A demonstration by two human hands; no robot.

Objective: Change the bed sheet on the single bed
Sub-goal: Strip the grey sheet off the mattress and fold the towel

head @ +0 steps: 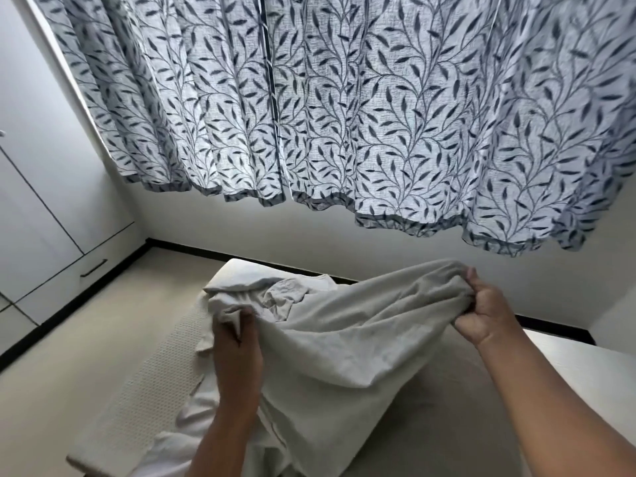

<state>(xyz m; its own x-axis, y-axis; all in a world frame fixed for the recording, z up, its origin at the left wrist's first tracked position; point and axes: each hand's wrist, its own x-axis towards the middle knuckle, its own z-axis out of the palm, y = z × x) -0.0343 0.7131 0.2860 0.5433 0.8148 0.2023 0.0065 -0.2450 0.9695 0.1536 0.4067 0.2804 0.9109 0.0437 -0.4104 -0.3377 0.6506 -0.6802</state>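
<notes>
Head — both hands [237,342] [488,315] grip sheet [344,339].

Left hand [237,342], right hand [488,315] raised, fingers curled, gripping.

Crumpled pale grey cotton bed sheet [344,339] lifted over bare white mattress [144,390], left hand [235,342] and right hand [488,311] gripping its bunched edges, leaf-patterned curtains [344,115] behind

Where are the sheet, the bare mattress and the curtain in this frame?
sheet [344,339]: head view, on the wrinkled middle stretched between the two hands.
mattress [151,383]: head view, on the uncovered textured top at the left side.
curtain [378,115]: head view, on the leaf-patterned fabric hanging above the bed.
</notes>
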